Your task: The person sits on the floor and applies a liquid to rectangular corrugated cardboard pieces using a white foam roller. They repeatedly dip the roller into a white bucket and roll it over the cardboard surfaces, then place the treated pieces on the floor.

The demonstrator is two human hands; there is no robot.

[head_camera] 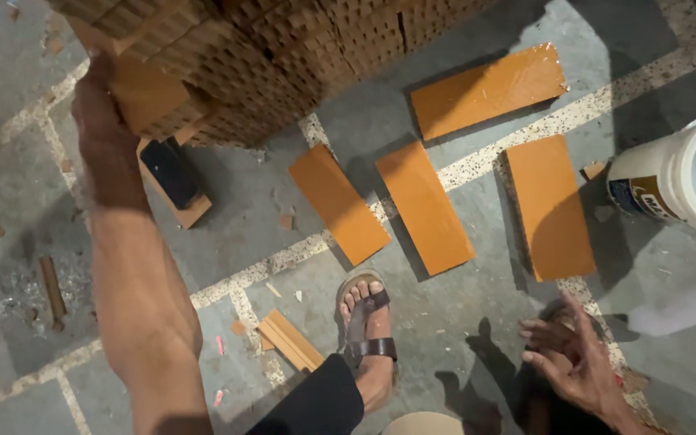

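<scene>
While my left hand [102, 121] grips a tile [148, 98] on the stack [283, 56] at eleven o'clock, fingers curled around its edge, my right hand [573, 362] hangs spread and empty at four o'clock. Four tiles [424, 205] lie flat on the floor [461, 322] past my sandal [366, 322].

floor: grey concrete [445, 322] | seams: pale speckled strips [557, 121] | debris: small chips [221, 346] | light: hard, dark shadows

I see a grey floor [461, 322] with speckled seams. Four orange tiles [424, 205] lie flat from centre toward two o'clock, a white bucket [678, 173] at three, a tile stack [283, 56] at twelve.
</scene>
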